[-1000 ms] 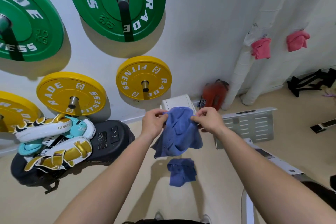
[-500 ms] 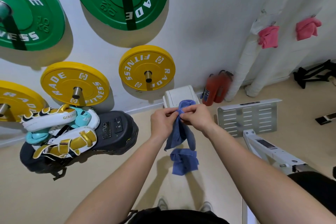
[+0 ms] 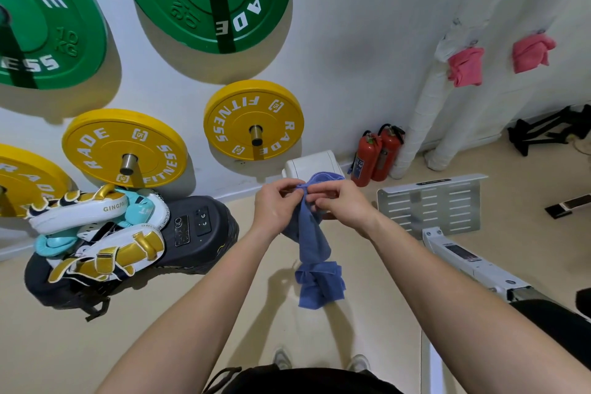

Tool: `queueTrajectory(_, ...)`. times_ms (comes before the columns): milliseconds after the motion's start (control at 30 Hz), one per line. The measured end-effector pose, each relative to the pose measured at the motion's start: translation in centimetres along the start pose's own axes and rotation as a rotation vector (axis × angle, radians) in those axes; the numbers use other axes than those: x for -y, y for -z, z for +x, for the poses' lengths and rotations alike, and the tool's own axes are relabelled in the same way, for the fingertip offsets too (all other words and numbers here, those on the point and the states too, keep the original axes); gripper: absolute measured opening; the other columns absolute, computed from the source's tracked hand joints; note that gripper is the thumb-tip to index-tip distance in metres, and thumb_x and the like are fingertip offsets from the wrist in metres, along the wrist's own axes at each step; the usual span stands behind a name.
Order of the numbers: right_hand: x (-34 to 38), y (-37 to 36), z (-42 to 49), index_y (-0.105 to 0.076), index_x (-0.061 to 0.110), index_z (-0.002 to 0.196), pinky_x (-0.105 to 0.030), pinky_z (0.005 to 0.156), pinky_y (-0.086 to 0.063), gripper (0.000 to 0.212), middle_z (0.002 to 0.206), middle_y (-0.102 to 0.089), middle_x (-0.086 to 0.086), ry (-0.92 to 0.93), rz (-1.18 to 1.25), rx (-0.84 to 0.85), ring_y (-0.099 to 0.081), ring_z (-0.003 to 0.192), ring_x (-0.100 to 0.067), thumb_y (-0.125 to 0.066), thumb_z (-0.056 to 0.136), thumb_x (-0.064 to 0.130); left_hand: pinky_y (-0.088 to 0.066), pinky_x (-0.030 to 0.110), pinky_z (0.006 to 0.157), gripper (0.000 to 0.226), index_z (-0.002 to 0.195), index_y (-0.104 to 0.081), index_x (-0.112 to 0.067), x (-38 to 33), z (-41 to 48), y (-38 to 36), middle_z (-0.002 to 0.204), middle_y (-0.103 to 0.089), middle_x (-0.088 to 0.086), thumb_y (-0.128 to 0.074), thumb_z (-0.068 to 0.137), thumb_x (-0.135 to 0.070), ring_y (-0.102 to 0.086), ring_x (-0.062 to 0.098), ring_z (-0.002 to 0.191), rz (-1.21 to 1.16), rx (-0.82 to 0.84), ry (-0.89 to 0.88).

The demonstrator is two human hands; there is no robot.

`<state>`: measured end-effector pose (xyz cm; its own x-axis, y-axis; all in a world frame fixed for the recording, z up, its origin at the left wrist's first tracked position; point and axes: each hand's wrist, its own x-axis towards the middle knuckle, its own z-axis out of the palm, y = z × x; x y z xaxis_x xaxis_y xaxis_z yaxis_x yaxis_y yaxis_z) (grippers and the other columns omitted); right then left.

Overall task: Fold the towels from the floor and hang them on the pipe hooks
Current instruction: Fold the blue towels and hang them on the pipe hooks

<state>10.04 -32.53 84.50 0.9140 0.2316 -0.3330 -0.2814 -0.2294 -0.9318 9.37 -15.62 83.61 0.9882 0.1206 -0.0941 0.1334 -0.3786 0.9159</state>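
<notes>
A blue towel [image 3: 311, 233] hangs in front of me, folded into a narrow strip. My left hand [image 3: 276, 205] and my right hand [image 3: 342, 205] pinch its top edge close together. A second blue towel [image 3: 319, 285] lies crumpled on the beige floor right below. At the upper right, two pink towels [image 3: 463, 65] [image 3: 532, 53] hang on hooks of the two white wrapped pipes [image 3: 425, 112].
Green and yellow weight plates [image 3: 254, 120] hang on the white wall. Boxing pads on a black bag [image 3: 128, 233] lie at the left. Two red fire extinguishers [image 3: 375, 155], a white box [image 3: 311, 165] and a metal bench frame [image 3: 430, 205] stand ahead and right.
My hands came together, folding the spread towel into a narrow hanging strip. The view tilted down a little and shifted, so the pipes sit further right.
</notes>
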Motion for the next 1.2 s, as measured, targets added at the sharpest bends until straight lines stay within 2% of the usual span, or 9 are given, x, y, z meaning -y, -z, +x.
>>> queueTrajectory(67,-0.6,1.0,0.3,-0.074,0.019,0.101,-0.027,0.074,-0.052,0.026,0.091,-0.071,0.004,0.097,-0.271,-0.131,-0.064,0.081,-0.009,-0.06,0.087,0.003,-0.052,0.016,0.076,0.015,0.098,-0.076,-0.018,-0.3,0.2,0.4,0.09,-0.073,-0.005,-0.066,0.091,-0.01,-0.067,0.006,0.084,-0.016,-0.008,-0.009)
queueTrajectory(167,-2.0,2.7,0.5,-0.066,0.032,0.11,-0.03,0.084,-0.047,0.033,0.11,-0.049,0.006,0.165,-0.688,-0.266,-0.051,0.099,-0.012,-0.066,0.081,0.017,-0.054,0.018,0.075,0.015,0.098,-0.076,-0.018,-0.5,0.6,1.2,0.091,-0.074,-0.004,-0.066,0.09,-0.01,-0.068,0.01,0.087,-0.006,0.006,-0.027)
queueTrajectory(300,-2.8,3.5,0.5,-0.056,0.041,0.12,-0.039,0.101,-0.043,0.048,0.13,-0.033,0.002,0.151,-0.848,-0.126,-0.035,0.122,-0.021,-0.069,0.078,0.023,-0.053,0.022,0.077,0.02,0.089,-0.075,-0.028,-0.1,0.7,2.7,0.089,-0.074,-0.006,-0.066,0.09,-0.011,-0.067,0.013,0.089,0.009,0.083,-0.066)
queueTrajectory(467,-2.0,2.7,0.8,-0.057,0.04,0.119,-0.037,0.102,-0.042,0.047,0.131,-0.037,0.004,0.228,-0.811,-0.088,-0.038,0.122,-0.019,-0.069,0.077,0.022,-0.052,0.023,0.082,0.019,0.094,-0.077,-0.022,0.4,0.9,4.5,0.094,-0.074,-0.006,-0.065,0.092,-0.008,-0.066,0.014,0.093,0.029,0.117,-0.093)
queueTrajectory(667,-0.9,0.8,1.1,-0.06,0.037,0.119,-0.04,0.098,-0.044,0.042,0.131,-0.042,0.004,0.237,-0.904,0.095,-0.039,0.12,-0.019,-0.067,0.079,0.027,-0.05,0.02,0.082,0.018,0.098,-0.077,-0.021,0.7,1.1,6.1,0.097,-0.075,-0.004,-0.065,0.093,-0.008,-0.066,0.011,0.093,0.048,0.157,-0.098)
queueTrajectory(833,-0.8,1.0,1.1,-0.065,0.029,0.084,-0.038,0.075,-0.053,0.005,0.093,-0.059,0.01,0.285,-0.934,0.002,-0.059,0.089,-0.017,-0.069,0.082,0.031,-0.052,0.024,0.085,0.019,0.097,-0.078,-0.023,1.5,1.8,7.5,0.098,-0.075,-0.006,-0.066,0.092,-0.009,-0.067,0.007,0.091,0.108,0.106,-0.102)
queueTrajectory(1000,0.8,1.2,1.0,-0.066,0.03,0.077,-0.033,0.074,-0.052,0.009,0.086,-0.066,0.013,0.3,-0.893,0.007,-0.06,0.082,-0.009,-0.072,0.081,0.036,-0.054,0.032,0.084,0.015,0.091,-0.075,-0.027,3.1,2.8,8.1,0.086,-0.074,-0.009,-0.067,0.09,-0.015,-0.068,0.01,0.085,0.272,-0.019,-0.055)
queueTrajectory(1100,3.0,0.4,1.2,-0.066,0.027,0.075,-0.035,0.071,-0.053,0.006,0.081,-0.068,0.01,0.351,-0.83,0.023,-0.062,0.078,-0.012,-0.071,0.078,0.027,-0.054,0.035,0.078,0.014,0.093,-0.069,-0.027,3.5,3.1,7.4,0.078,-0.069,-0.007,-0.063,0.093,-0.015,-0.065,0.016,0.079,0.304,-0.069,-0.012)
queueTrajectory(1200,4.6,0.4,1.6,-0.061,0.027,0.082,-0.031,0.065,-0.05,0.016,0.084,-0.066,0.008,0.334,-0.766,-0.008,-0.062,0.074,-0.014,-0.067,0.08,0.012,-0.049,0.031,0.072,0.012,0.095,-0.067,-0.024,3.3,3.2,6.9,0.08,-0.066,-0.006,-0.059,0.096,-0.016,-0.062,0.018,0.08,0.322,-0.075,0.005)
